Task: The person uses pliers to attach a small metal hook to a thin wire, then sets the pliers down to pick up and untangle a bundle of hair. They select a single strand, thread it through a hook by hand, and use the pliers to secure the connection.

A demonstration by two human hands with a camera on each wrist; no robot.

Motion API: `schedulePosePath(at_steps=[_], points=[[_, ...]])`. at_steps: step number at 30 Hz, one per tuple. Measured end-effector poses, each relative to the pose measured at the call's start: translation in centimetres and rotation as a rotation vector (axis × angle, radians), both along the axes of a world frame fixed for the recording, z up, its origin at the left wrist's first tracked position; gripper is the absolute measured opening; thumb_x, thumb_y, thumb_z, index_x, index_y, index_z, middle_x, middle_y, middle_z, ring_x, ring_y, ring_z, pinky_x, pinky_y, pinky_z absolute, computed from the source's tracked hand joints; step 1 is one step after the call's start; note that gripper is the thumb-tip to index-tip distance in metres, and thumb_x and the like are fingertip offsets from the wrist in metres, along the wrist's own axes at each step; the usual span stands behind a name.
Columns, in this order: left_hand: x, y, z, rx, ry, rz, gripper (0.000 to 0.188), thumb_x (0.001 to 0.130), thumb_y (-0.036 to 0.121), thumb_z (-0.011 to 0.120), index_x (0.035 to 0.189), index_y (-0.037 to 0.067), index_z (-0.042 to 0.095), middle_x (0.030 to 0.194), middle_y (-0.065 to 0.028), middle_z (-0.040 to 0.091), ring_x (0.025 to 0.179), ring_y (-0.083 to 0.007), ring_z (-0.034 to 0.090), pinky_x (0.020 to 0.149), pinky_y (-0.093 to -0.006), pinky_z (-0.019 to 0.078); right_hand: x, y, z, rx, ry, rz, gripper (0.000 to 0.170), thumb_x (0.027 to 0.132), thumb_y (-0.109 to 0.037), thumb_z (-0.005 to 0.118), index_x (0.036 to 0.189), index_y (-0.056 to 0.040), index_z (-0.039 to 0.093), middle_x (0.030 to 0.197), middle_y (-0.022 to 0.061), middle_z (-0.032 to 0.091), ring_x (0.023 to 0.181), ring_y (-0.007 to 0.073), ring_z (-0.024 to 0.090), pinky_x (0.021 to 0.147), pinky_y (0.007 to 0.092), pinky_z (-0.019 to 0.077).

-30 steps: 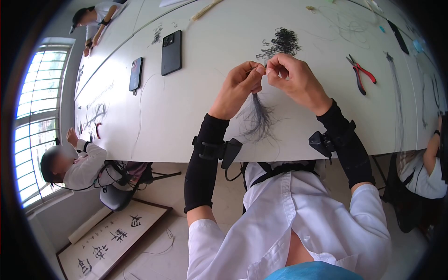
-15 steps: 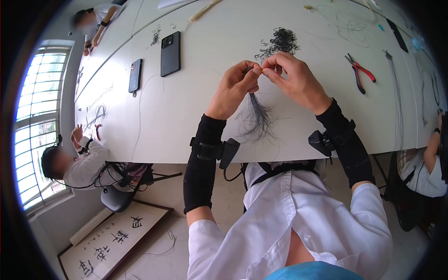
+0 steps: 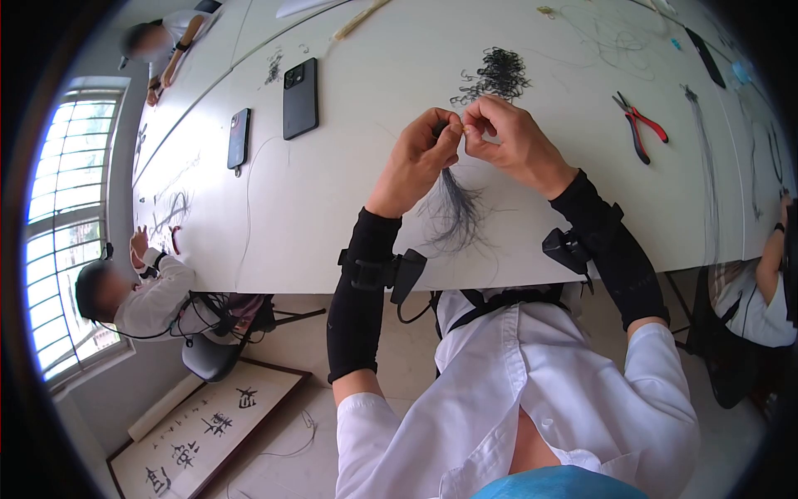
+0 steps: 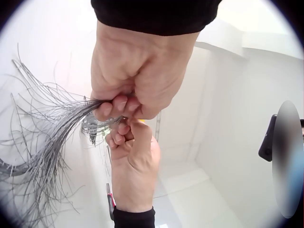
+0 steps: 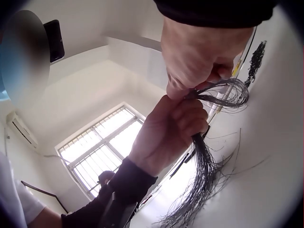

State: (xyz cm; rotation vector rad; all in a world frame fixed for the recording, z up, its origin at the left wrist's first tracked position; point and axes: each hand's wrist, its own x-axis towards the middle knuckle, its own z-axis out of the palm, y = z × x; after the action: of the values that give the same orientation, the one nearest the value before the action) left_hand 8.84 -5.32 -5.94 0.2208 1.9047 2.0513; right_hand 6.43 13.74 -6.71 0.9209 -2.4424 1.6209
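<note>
My left hand [image 3: 413, 158] grips a bundle of thin dark grey strands [image 3: 457, 218] in its curled fingers. The loose ends fan out below the fist, toward the table's near edge. In the right wrist view, the strands form a loop [image 5: 243, 90] on the far side of the fingers. My right hand [image 3: 524, 148] meets the left at the fingertips, thumb and forefinger pinched together at the bundle's upper part. Between the two hands in the left wrist view shows a tiny yellow-orange piece [image 4: 141, 120], mostly hidden by the fingers.
Just beyond my hands lies a pile of small black curled pieces [image 3: 501, 73]. Red-handled pliers [image 3: 638, 129] and long grey strands [image 3: 705, 158] lie to the right. Two phones, a large one [image 3: 301, 98] and a smaller one [image 3: 239, 137], are on the left. Other people sit around.
Both hands have shifted slightly left, still together. The right hand's fingertips have drawn closer against the left, and the yellow-orange piece shows less. The left hand keeps its grip on the strands.
</note>
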Motion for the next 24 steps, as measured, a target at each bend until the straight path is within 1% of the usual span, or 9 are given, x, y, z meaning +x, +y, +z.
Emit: schedulePosePath(at_steps=[5,8,14,17,20,23,24], points=[[0.1,0.4,0.0,-0.054,0.084,0.023,0.016,0.106,0.017,0.051,0.105,0.001,0.053,0.08,0.0041,0.048,0.07,-0.0041,0.041,0.065,-0.0207,0.0375,0.2,-0.2,0.1,-0.023,-0.016,-0.023,0.017,0.085,-0.007,0.069,0.092,-0.0002,0.055,0.083,0.0098,0.061,0.073,0.0215,0.063,0.071,0.0336,0.0541],[0.2,0.8,0.2,-0.119,0.118,0.058,0.013,0.105,0.014,0.051,0.106,0.001,0.054,0.082,0.0035,0.051,0.071,-0.0042,0.044,0.064,-0.0204,0.0391,0.3,-0.1,0.3,-0.037,-0.015,-0.026,0.015,0.084,-0.005,0.067,0.092,-0.0007,0.054,0.079,0.0078,0.059,0.07,0.019,0.059,0.068,0.0315,0.0523],[0.7,1.7,1.1,-0.353,0.314,0.182,0.008,0.102,0.008,0.053,0.105,0.0,0.056,0.084,0.0014,0.055,0.072,-0.0052,0.047,0.064,-0.0213,0.0417,0.5,-0.2,0.5,-0.088,-0.066,-0.054,0.014,0.085,-0.008,0.065,0.089,-0.0011,0.054,0.074,0.0048,0.054,0.065,0.0132,0.047,0.062,0.0268,0.0458],[1.1,2.5,1.0,-0.365,0.38,0.267,0.007,0.101,0.006,0.053,0.104,0.0,0.056,0.083,-0.0002,0.056,0.071,-0.0057,0.047,0.063,-0.0218,0.0413,0.7,-0.4,0.4,-0.101,-0.116,-0.07,0.015,0.089,-0.013,0.064,0.091,-0.0001,0.057,0.073,0.0032,0.055,0.067,0.0113,0.046,0.063,0.026,0.0449],[1.1,2.6,0.7,-0.357,0.45,0.345,0.007,0.101,0.005,0.052,0.106,0.0,0.055,0.083,-0.0016,0.057,0.071,-0.0061,0.047,0.062,-0.0225,0.0416,1.0,-0.9,0.6,-0.23,-0.241,-0.078,0.02,0.094,-0.019,0.064,0.096,0.0,0.061,0.076,0.0006,0.058,0.071,0.0086,0.048,0.066,0.0246,0.0451],[1.2,2.5,0.8,-0.307,0.41,0.319,0.007,0.102,0.004,0.051,0.107,0.0,0.054,0.085,-0.0027,0.058,0.07,-0.0068,0.048,0.062,-0.0232,0.0419,0.4,-0.2,0.3,-0.338,-0.476,0.014,0.027,0.099,-0.026,0.063,0.101,0.0005,0.064,0.08,-0.0012,0.061,0.073,0.0063,0.05,0.068,0.0229,0.0458],[1.2,2.5,0.7,-0.318,0.424,0.32,0.007,0.102,0.003,0.05,0.107,0.0,0.053,0.085,-0.0029,0.059,0.07,-0.0068,0.048,0.062,-0.0232,0.0418,0.3,-0.2,0.2,-0.35,-0.49,0.025,0.028,0.099,-0.027,0.063,0.101,0.0007,0.065,0.081,-0.0009,0.062,0.074,0.0061,0.051,0.069,0.0225,0.0466]])
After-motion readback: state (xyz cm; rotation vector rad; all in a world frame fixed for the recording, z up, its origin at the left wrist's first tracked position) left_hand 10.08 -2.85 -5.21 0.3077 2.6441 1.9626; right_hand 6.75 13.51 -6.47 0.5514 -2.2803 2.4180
